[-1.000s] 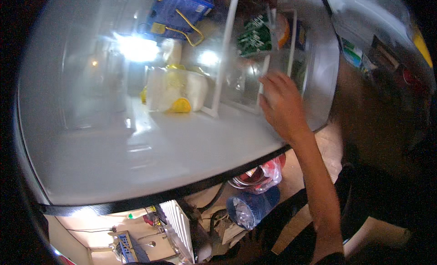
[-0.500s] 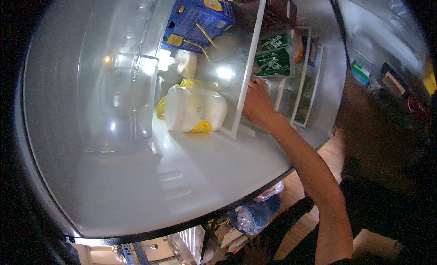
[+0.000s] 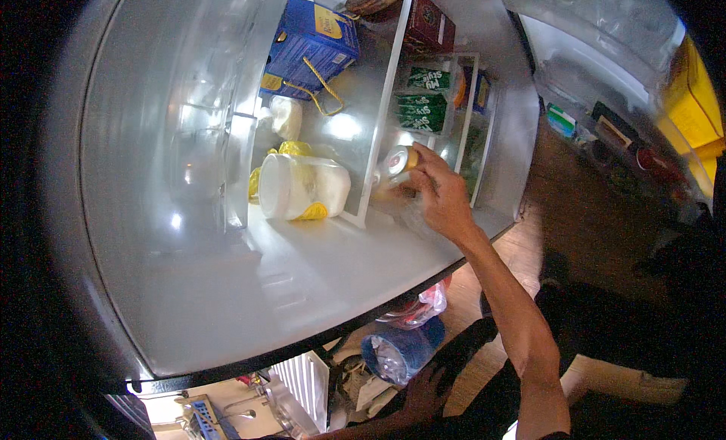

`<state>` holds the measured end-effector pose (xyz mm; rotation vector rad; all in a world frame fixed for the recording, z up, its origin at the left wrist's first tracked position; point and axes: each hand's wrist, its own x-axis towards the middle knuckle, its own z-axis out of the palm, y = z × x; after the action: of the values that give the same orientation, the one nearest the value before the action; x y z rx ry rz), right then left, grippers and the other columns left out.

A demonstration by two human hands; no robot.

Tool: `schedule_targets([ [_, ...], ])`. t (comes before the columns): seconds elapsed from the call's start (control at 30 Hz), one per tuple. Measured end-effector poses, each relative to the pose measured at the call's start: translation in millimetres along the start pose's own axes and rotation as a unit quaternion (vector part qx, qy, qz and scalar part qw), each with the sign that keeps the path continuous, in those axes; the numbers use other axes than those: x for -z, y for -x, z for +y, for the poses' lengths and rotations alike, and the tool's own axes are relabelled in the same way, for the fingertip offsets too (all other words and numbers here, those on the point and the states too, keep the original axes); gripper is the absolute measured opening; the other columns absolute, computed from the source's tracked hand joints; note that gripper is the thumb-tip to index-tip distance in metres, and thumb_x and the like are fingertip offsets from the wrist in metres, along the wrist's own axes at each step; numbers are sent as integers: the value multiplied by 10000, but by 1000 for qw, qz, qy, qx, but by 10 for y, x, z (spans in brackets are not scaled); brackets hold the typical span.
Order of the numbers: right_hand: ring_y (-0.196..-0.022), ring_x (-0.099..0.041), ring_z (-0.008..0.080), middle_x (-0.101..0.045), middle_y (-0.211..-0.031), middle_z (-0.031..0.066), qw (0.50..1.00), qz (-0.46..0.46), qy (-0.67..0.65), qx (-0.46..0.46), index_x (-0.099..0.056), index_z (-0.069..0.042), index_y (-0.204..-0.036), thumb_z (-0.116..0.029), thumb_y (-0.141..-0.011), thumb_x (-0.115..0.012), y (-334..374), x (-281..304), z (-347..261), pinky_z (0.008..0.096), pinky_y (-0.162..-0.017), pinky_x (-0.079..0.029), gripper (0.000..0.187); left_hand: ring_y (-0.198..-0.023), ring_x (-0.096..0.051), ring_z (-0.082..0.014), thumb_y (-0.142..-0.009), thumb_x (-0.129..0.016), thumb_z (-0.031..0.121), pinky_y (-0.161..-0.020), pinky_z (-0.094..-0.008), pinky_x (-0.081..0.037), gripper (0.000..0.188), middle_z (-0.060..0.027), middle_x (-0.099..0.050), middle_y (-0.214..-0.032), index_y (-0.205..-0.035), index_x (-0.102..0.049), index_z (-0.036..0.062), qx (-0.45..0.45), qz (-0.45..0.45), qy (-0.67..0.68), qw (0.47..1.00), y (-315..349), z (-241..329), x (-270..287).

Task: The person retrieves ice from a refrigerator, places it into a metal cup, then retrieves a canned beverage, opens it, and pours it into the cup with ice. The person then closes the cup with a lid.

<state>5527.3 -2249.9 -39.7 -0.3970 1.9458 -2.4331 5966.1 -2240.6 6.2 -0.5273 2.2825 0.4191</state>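
Observation:
Inside the refrigerator, my right hand (image 3: 445,192) grips a small jar (image 3: 399,162) with a gold-edged lid. The jar is tilted, its lid facing up and left, and its body is blurred. It sits just to the right of a shelf edge (image 3: 376,130). Several green packets (image 3: 422,111) lie beyond my fingers. To the left, a white plastic tub (image 3: 304,187) with a yellow label stands beside a yellow bag (image 3: 295,149). My left hand (image 3: 427,388) is low in the picture, in dim light, its fingers stretched out and apart, near a blue container (image 3: 399,351).
A blue box (image 3: 316,38) with a rope handle and a maroon box (image 3: 429,24) sit deeper in. Clear drawers (image 3: 189,137) fill the left side. At the right, the open door (image 3: 575,77) carries several items and a yellow box (image 3: 692,100). Below shows wooden floor (image 3: 518,247).
My right hand has drawn back from among the shelves, and the gold-lidded jar now shows in it. The view has shifted, and more of my left forearm shows at the bottom.

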Motion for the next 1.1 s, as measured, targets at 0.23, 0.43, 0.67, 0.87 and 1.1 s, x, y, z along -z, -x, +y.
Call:
schedule_targets([
  [0.23, -1252, -545, 254, -548, -1402, 180, 988, 59, -65, -126, -646, 59, -982, -142, -997, -525, 383, 683, -588, 354, -1062, -395, 235, -1222, -550, -389, -848, -691, 98, -1051, -458, -422, 418, -226, -578, -1306, -1245, -598, 9, -178, 241, 205, 932, -540, 1420, 1678],
  [0.43, -1291, -500, 263, -514, -1421, 215, 977, 153, -53, -140, -636, 73, -965, -195, -1010, -531, 959, 1299, -1303, 390, -1095, -362, 291, -1336, -401, -461, -823, -747, 220, -1111, -536, -307, 731, -308, -407, -1433, -1411, -399, -40, -309, 383, 123, 862, -740, 1920, 2322],
  [0.67, -1346, -447, 293, -451, -1465, 244, 965, 244, -6, -98, -625, 53, -951, -207, -1038, -490, 1484, 1364, -2432, 420, -1121, -334, 305, -1343, -402, -434, -792, -734, 105, -1155, -466, -282, 839, -291, -426, -1423, -1466, -266, -66, -264, 281, 197, 901, -406, 2302, 2465],
  [0.87, -1323, -461, 381, -415, -1484, 270, 970, 231, 38, -71, -544, 35, -946, -218, -952, -637, 1707, 1384, -3045, 451, -1079, -374, 270, -1379, -412, -374, -825, -562, -40, -1152, -431, -311, 627, -258, -453, -1453, -1434, -413, -31, -313, 239, 247, 885, 101, 2189, 2655],
  [1.1, -1359, -410, 376, -346, -1521, 221, 917, 125, 378, 14, -452, -56, -1093, -169, -587, -935, 1918, 1200, -3767, 462, -1086, -379, 709, -1268, -544, -350, -868, -428, -74, -1059, -378, -417, 450, -271, -581, -1312, -1270, -621, -10, -377, 235, 293, 847, 733, 1934, 2921],
])
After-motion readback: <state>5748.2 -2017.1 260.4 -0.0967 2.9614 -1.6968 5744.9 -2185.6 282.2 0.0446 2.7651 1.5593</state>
